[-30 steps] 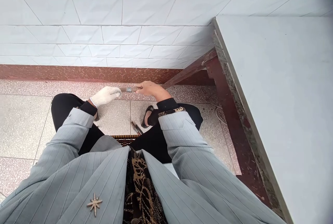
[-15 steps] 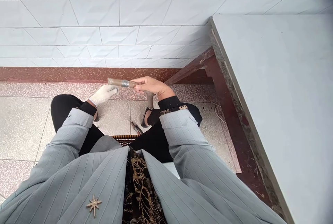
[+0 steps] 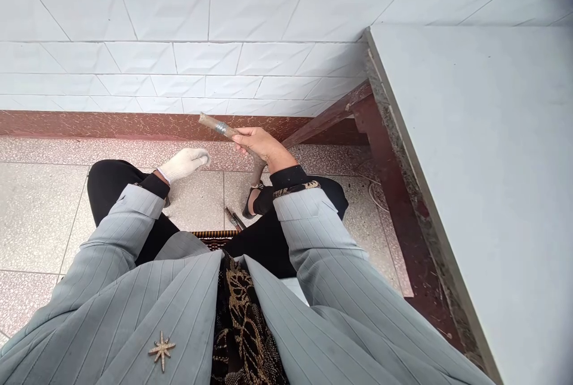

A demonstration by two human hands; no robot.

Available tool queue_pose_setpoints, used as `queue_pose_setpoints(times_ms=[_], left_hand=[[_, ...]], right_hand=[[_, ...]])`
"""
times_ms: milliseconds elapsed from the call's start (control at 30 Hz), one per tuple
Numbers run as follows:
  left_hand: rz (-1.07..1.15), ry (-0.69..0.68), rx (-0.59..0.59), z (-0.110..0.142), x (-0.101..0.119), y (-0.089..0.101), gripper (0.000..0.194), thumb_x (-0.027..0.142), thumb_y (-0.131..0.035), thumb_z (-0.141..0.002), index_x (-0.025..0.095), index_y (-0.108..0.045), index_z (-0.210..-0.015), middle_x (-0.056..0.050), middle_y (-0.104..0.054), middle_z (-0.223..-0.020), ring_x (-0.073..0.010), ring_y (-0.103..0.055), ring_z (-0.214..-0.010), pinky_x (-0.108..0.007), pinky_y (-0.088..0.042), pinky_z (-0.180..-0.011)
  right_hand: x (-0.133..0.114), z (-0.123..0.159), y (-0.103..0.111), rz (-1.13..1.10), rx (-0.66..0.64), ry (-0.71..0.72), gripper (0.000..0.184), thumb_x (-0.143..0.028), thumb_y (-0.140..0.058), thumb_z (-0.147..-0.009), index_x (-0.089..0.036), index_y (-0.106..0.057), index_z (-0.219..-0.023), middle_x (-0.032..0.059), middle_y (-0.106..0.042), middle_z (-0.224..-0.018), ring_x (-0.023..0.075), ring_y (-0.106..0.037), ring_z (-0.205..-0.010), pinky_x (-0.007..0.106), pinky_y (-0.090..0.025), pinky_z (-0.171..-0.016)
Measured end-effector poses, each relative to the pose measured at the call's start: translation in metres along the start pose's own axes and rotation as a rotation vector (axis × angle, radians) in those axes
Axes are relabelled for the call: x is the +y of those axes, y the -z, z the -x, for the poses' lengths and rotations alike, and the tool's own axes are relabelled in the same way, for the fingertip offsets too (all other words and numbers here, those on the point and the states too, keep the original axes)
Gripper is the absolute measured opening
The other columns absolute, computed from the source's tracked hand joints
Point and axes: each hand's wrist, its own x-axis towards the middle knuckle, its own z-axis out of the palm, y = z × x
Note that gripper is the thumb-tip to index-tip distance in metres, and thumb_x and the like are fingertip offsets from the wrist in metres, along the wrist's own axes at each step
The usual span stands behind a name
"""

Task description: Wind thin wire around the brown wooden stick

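Observation:
My right hand (image 3: 262,145), bare, grips a bent brown stick (image 3: 210,122). Silvery wire is wound around the stick near its far end, which points up and to the left. Past my palm, a lower part of the stick angles down toward my right foot; the bend itself is partly hidden by the hand. My left hand (image 3: 181,164) wears a white knitted glove, its fingers curled together. Greyish patches show at the gloved fingertips, and I cannot make out whether anything is in them. The glove is apart from the stick, below and left of its far end.
Dark thin pieces (image 3: 235,218) lie on the tiled floor (image 3: 197,200) between my feet. A woven edge (image 3: 210,239) shows between my thighs. On the right stands a white-topped table (image 3: 483,164) with a dark red frame (image 3: 389,176). A white tiled wall (image 3: 147,57) rises ahead.
The stick's wired end has tilted upward and shifted slightly right in my right hand. My gloved left hand has moved a little right, and the gap between it and the stick has grown.

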Motion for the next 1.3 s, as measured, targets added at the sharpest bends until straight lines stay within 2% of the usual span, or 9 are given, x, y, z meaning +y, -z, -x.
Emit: queue_pose_setpoints(times_ms=[200, 333, 433, 667, 767, 867, 1000, 1067, 1300], left_hand=[[-0.121, -0.021, -0.026, 0.002, 0.005, -0.001, 0.032, 0.036, -0.044, -0.097, 0.018, -0.069, -0.094, -0.002, -0.068, -0.080, -0.0152, -0.060, -0.073, -0.029, -0.045, -0.074], [-0.233, -0.001, -0.013, 0.003, 0.007, 0.002, 0.034, 0.037, -0.042, -0.098, 0.018, -0.071, -0.096, -0.003, -0.070, -0.082, -0.0180, -0.063, -0.077, -0.030, -0.046, -0.075], [-0.373, 0.035, -0.034, 0.003, 0.008, 0.004, 0.036, 0.037, -0.041, -0.099, 0.019, -0.072, -0.101, -0.005, -0.073, -0.086, -0.0207, -0.066, -0.080, -0.031, -0.046, -0.074], [-0.415, -0.018, -0.033, 0.001, 0.002, 0.003, 0.033, 0.034, -0.043, -0.099, 0.020, -0.072, -0.104, -0.006, -0.077, -0.099, -0.0214, -0.069, -0.092, -0.032, -0.048, -0.083], [-0.274, -0.036, 0.017, 0.000, -0.002, 0.003, 0.028, 0.033, -0.046, -0.097, 0.021, -0.071, -0.099, -0.004, -0.075, -0.095, -0.0193, -0.067, -0.089, -0.031, -0.049, -0.082], [-0.058, 0.029, 0.070, 0.000, -0.004, 0.004, 0.027, 0.034, -0.048, -0.097, 0.019, -0.070, -0.096, -0.003, -0.070, -0.084, -0.0158, -0.061, -0.075, -0.028, -0.046, -0.070], [0.282, 0.076, 0.083, 0.003, 0.002, 0.005, 0.029, 0.035, -0.044, -0.101, 0.017, -0.067, -0.100, 0.002, -0.053, -0.066, -0.0109, -0.044, -0.054, -0.025, -0.036, -0.055], [0.333, 0.043, 0.057, 0.004, 0.007, 0.005, 0.027, 0.032, -0.045, -0.100, 0.017, -0.066, -0.097, 0.003, -0.049, -0.062, -0.0101, -0.041, -0.053, -0.025, -0.035, -0.055], [0.193, -0.001, -0.073, 0.006, 0.018, 0.003, 0.028, 0.032, -0.048, -0.097, 0.017, -0.070, -0.092, 0.003, -0.052, -0.063, -0.0106, -0.044, -0.056, -0.025, -0.035, -0.058]], right_hand=[[0.004, -0.007, 0.003, 0.613, 0.082, -0.051, 0.035, -0.029, -0.067, -0.093, -0.015, -0.079, -0.123, 0.0021, -0.065, -0.076, 0.0134, -0.054, -0.064, 0.027, -0.042, -0.065], [-0.009, 0.002, 0.002, 0.862, -0.045, -0.071, 0.040, -0.031, -0.066, -0.093, -0.016, -0.079, -0.128, 0.0071, -0.073, -0.096, 0.0178, -0.063, -0.081, 0.029, -0.043, -0.073], [-0.012, 0.006, 0.002, 0.971, -0.191, -0.106, 0.038, -0.031, -0.066, -0.093, -0.017, -0.080, -0.125, 0.0067, -0.072, -0.091, 0.0173, -0.061, -0.078, 0.029, -0.041, -0.070], [0.006, 0.000, 0.000, 0.654, -0.829, -0.166, 0.041, -0.035, -0.079, -0.085, -0.014, -0.079, -0.120, -0.0024, -0.062, -0.068, 0.0087, -0.050, -0.058, 0.023, -0.040, -0.060], [0.005, 0.002, 0.002, 0.443, -0.916, -0.065, 0.050, -0.043, -0.085, -0.079, -0.015, -0.080, -0.119, -0.0044, -0.062, -0.066, 0.0072, -0.049, -0.056, 0.021, -0.037, -0.056], [-0.002, 0.008, 0.007, 0.245, -0.761, 0.065, 0.050, -0.042, -0.087, -0.076, -0.015, -0.080, -0.118, -0.0054, -0.063, -0.066, 0.0068, -0.049, -0.056, 0.020, -0.038, -0.054], [-0.010, 0.014, 0.010, -0.136, -0.233, 0.243, 0.054, -0.048, -0.083, -0.085, -0.016, -0.071, -0.127, -0.0052, -0.059, -0.068, 0.0071, -0.047, -0.055, 0.020, -0.040, -0.052], [-0.011, 0.014, 0.010, -0.277, -0.056, 0.263, 0.056, -0.057, -0.080, -0.087, -0.018, -0.067, -0.126, -0.0044, -0.058, -0.070, 0.0077, -0.047, -0.056, 0.020, -0.042, -0.051], [-0.002, 0.003, 0.002, -0.205, 0.119, 0.109, 0.032, -0.038, -0.072, -0.095, -0.015, -0.069, -0.118, -0.0035, -0.054, -0.067, 0.0085, -0.043, -0.054, 0.021, -0.040, -0.051]])
